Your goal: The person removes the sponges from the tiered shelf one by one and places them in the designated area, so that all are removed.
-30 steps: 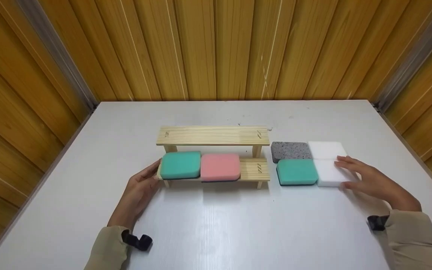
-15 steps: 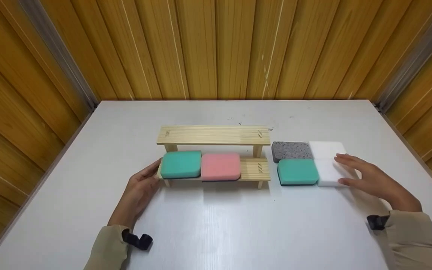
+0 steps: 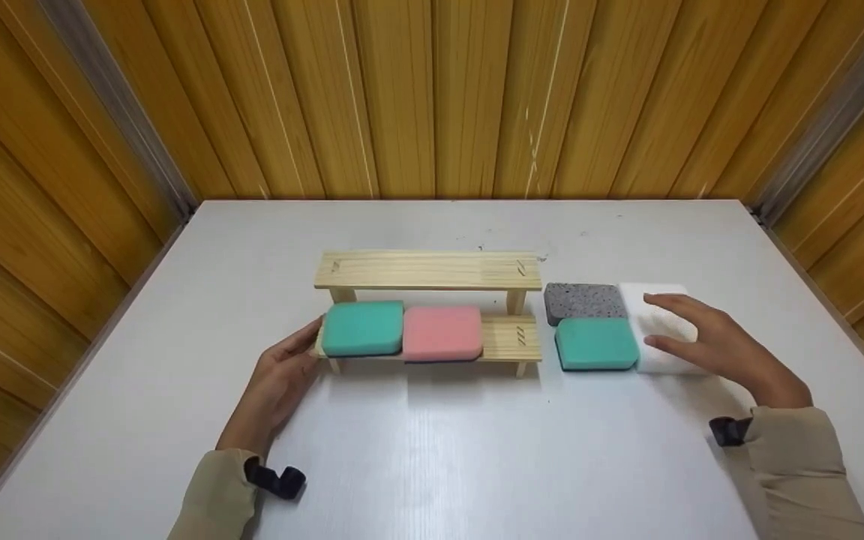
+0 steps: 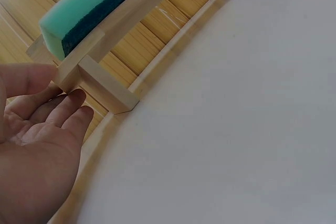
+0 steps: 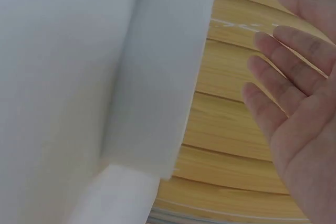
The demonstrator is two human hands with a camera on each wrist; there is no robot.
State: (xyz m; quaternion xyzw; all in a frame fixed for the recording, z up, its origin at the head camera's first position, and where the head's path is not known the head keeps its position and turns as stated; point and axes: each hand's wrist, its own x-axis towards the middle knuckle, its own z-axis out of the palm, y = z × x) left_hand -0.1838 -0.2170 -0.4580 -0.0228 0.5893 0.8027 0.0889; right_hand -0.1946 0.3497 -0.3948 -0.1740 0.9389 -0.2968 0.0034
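At the left end of the lower step of a two-step wooden stand (image 3: 428,270), my left hand (image 3: 282,379) pinches the board's edge. The left wrist view shows its thumb (image 4: 29,79) and fingers at that end. A teal sponge (image 3: 363,328) and a pink sponge (image 3: 442,333) lie side by side on this step. My right hand (image 3: 724,346) hovers above the white sponges (image 3: 642,304), partly hiding them. Its fingers (image 5: 286,80) are spread and hold nothing in the right wrist view. Left of the white sponges lie a teal sponge (image 3: 597,343) and a grey speckled sponge (image 3: 586,302).
The stand's upper step is bare wood. A white table (image 3: 432,457) carries everything. Yellow wood-patterned panels (image 3: 402,97) rise behind it and at both sides.
My right hand has come off the white sponge, moving left and up over it with thumb and fingers spread. The left hand stays at the stand.
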